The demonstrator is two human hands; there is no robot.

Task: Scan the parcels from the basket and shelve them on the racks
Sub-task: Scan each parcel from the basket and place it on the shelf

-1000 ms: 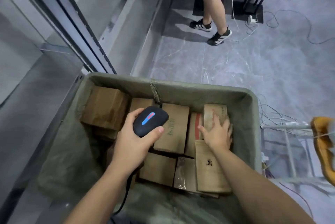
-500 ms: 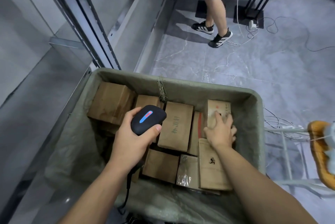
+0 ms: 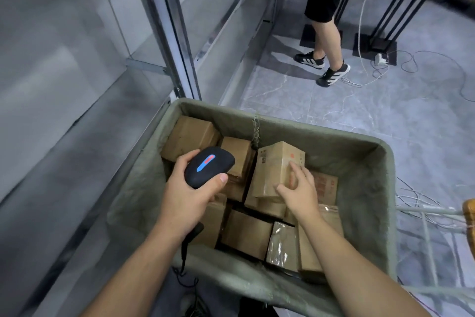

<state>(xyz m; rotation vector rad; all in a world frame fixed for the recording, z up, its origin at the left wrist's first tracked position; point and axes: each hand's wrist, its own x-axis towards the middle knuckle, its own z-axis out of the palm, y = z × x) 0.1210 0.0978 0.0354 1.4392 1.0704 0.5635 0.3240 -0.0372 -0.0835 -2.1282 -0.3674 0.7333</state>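
The left hand (image 3: 191,194) is wrapped around a black scanner (image 3: 208,167), with the thumb pressed on its right side and the fingers curled over the left side; a blue and red light strip shows on the top of the scanner, and its dark cable hangs down below the wrist. The right hand (image 3: 299,188) grips a small brown cardboard parcel (image 3: 279,169), the fingers spread on its right face and the thumb at its lower edge, and the parcel is tilted, raised above the other boxes inside the basket (image 3: 380,203). A printed label is on the left face of this parcel, turned toward the scanner. The basket is lined with grey-green cloth and holds many other brown parcels, one of them wrapped in clear plastic near the front. On the left stands a grey metal rack (image 3: 169,34). Further back on the tiled floor, the legs of another person (image 3: 327,41) are visible near some white cables
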